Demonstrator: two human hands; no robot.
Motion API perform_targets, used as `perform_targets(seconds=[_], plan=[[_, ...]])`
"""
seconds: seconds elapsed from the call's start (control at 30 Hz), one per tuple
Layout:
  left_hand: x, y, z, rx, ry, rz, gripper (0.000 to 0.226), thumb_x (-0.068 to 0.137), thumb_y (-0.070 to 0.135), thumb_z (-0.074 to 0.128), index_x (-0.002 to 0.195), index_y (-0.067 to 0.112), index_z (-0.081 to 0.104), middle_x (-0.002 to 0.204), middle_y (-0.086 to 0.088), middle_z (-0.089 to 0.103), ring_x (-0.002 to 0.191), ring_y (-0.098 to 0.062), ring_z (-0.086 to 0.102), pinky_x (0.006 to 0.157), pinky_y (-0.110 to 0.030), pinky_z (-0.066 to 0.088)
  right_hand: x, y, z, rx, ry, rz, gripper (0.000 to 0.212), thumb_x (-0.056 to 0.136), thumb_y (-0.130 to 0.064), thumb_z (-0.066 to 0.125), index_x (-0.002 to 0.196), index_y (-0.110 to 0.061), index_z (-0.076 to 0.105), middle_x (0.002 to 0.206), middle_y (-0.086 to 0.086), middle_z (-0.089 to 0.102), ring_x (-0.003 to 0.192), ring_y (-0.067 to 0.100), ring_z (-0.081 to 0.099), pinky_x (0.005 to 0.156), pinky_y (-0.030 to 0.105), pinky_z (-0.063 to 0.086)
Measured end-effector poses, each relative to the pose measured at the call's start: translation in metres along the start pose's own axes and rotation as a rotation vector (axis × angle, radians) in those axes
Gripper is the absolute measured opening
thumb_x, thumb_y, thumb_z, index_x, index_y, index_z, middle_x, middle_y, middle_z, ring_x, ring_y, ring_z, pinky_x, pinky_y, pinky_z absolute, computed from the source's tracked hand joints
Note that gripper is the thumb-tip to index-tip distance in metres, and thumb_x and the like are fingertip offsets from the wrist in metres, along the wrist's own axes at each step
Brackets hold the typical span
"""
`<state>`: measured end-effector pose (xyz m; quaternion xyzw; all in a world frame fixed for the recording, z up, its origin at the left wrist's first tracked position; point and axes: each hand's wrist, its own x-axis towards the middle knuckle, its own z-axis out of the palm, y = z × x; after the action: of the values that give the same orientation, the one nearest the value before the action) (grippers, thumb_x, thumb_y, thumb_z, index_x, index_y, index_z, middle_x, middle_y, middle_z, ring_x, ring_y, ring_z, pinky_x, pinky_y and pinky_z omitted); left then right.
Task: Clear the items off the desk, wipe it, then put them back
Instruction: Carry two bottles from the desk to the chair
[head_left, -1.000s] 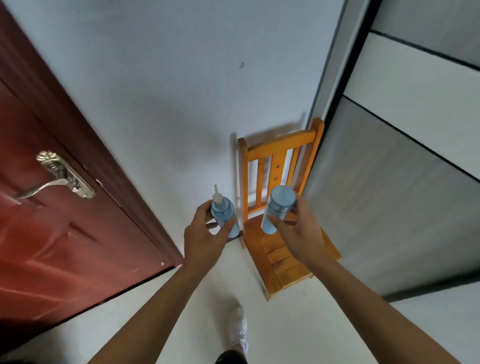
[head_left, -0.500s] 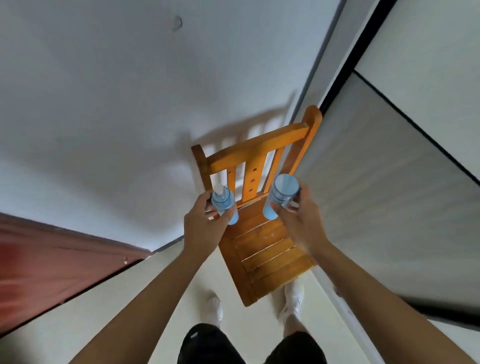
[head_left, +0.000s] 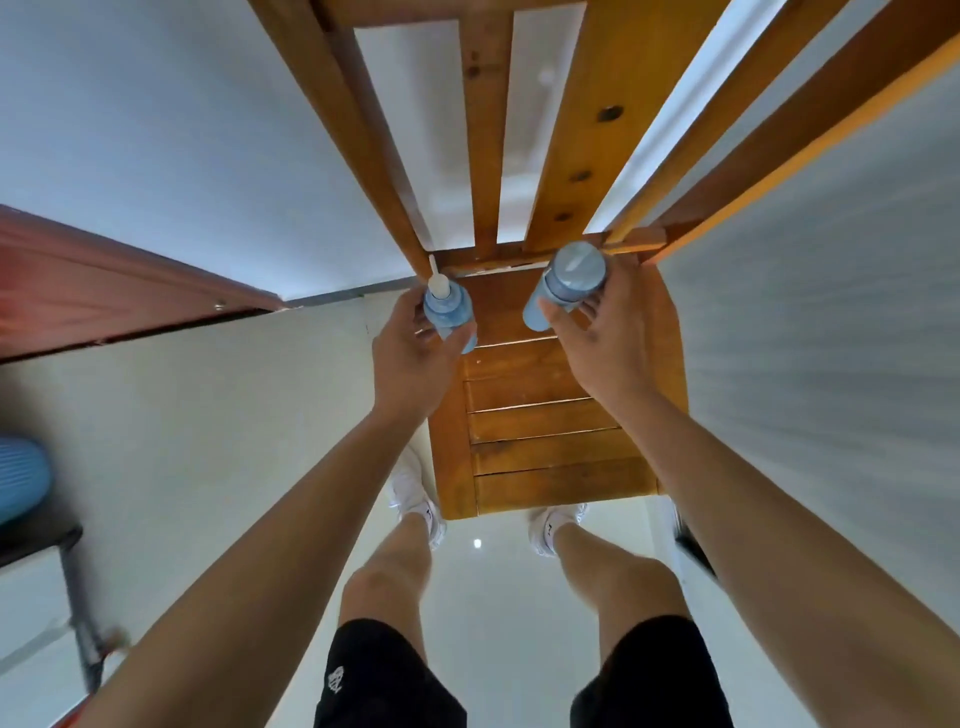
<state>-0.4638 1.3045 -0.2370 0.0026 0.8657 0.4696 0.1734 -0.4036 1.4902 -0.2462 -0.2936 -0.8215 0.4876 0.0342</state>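
Nozzle bottle and capped bottle are hovering over a chair, left hand and right hand fingers clamping them (table unseen), clearing seemingly proceeding, wiping remaining.

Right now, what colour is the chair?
The chair is orange-brown wood, best seen in the head view.

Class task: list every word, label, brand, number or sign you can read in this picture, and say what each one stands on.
No text reads clearly.
Black shorts: small white emblem, too blurred to read.
White sock: tiny dark mark, too small to read.
Pump bottle in the left hand: no label visible.
Capped bottle in the right hand: no label visible.
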Motion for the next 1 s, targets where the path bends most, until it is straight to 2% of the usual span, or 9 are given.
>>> perform_targets(seconds=[0.13,0.27,0.37,0.6,0.7,0.73,0.8,0.9,1.0], plan=[[0.015,-0.040,0.030,0.006,0.012,-0.011,0.049,0.087,0.031,0.075,0.130,0.016,0.056,0.123,0.007,0.066,0.109,-0.010,0.064,0.096,-0.022,0.050,0.013,0.043,0.030,0.066,-0.077,0.035,0.071,0.089,-0.036,0.075,0.146,-0.021,0.036,0.148,-0.002,0.051,0.135,0.008,0.049,0.110,0.023,0.043],[0.030,-0.064,0.047,0.002,0.039,0.006,0.052,0.086,0.031,0.077,0.131,0.016,0.056,0.124,0.011,0.064,0.106,0.012,0.058,0.090,-0.006,0.046,0.019,0.067,0.052,0.071,-0.125,0.027,0.071,0.087,-0.038,0.076,0.144,-0.027,0.034,0.148,-0.003,0.051,0.130,-0.003,0.046,0.104,0.011,0.040],[0.037,-0.074,0.051,-0.010,0.058,0.048,0.053,0.085,0.033,0.077,0.131,0.015,0.055,0.125,0.012,0.064,0.109,0.016,0.056,0.091,-0.007,0.047,0.023,0.076,0.062,0.038,-0.156,-0.003,0.071,0.085,-0.045,0.075,0.142,-0.032,0.034,0.148,-0.005,0.052,0.127,-0.007,0.046,0.095,0.002,0.039],[0.029,-0.069,0.046,0.046,0.003,0.082,0.049,0.090,0.034,0.073,0.131,0.017,0.054,0.122,0.017,0.064,0.110,0.008,0.058,0.087,-0.003,0.044,0.020,0.067,0.063,-0.101,-0.201,-0.074,0.070,0.085,-0.046,0.076,0.140,-0.031,0.037,0.142,-0.006,0.057,0.131,0.012,0.055,0.102,0.023,0.048],[0.018,-0.049,0.023,0.084,-0.005,0.128,0.049,0.092,0.036,0.069,0.135,0.020,0.053,0.124,0.024,0.058,0.109,0.020,0.052,0.086,-0.001,0.043,0.011,0.039,0.043,-0.226,-0.199,-0.112,0.078,0.086,-0.056,0.071,0.149,-0.033,0.030,0.150,-0.006,0.050,0.135,0.017,0.051,0.103,0.029,0.045],[0.014,-0.038,0.011,0.111,0.001,0.145,0.051,0.093,0.038,0.067,0.138,0.022,0.052,0.127,0.025,0.055,0.111,0.018,0.051,0.088,-0.005,0.044,0.007,0.024,0.032,-0.304,-0.164,-0.134,0.079,0.087,-0.061,0.067,0.151,-0.034,0.028,0.152,-0.005,0.048,0.136,0.019,0.050,0.103,0.028,0.044],[0.004,-0.007,-0.020,0.207,0.041,0.190,0.056,0.095,0.046,0.060,0.145,0.024,0.045,0.146,0.014,0.049,0.129,-0.003,0.050,0.100,-0.025,0.044,-0.004,-0.012,0.005,-0.496,0.006,-0.273,0.075,0.092,-0.067,0.056,0.151,-0.029,0.033,0.150,0.000,0.051,0.131,0.024,0.056,0.098,0.022,0.040],[-0.016,0.054,-0.079,0.295,0.167,0.323,0.057,0.100,0.043,0.048,0.149,0.016,0.040,0.163,-0.007,0.025,0.148,-0.025,0.030,0.114,-0.046,0.034,-0.021,-0.086,-0.041,-0.525,0.056,-0.394,0.073,0.099,-0.071,0.035,0.155,-0.025,0.029,0.156,0.000,0.044,0.137,0.026,0.051,0.102,0.041,0.052],[-0.036,0.120,-0.144,0.332,0.300,0.487,0.052,0.102,0.028,0.047,0.149,0.006,0.039,0.161,-0.021,0.022,0.150,-0.033,0.023,0.115,-0.058,0.031,-0.036,-0.161,-0.081,-0.483,0.158,-0.562,0.067,0.104,-0.058,0.038,0.154,-0.014,0.035,0.157,0.007,0.042,0.142,0.026,0.044,0.104,0.042,0.051]])
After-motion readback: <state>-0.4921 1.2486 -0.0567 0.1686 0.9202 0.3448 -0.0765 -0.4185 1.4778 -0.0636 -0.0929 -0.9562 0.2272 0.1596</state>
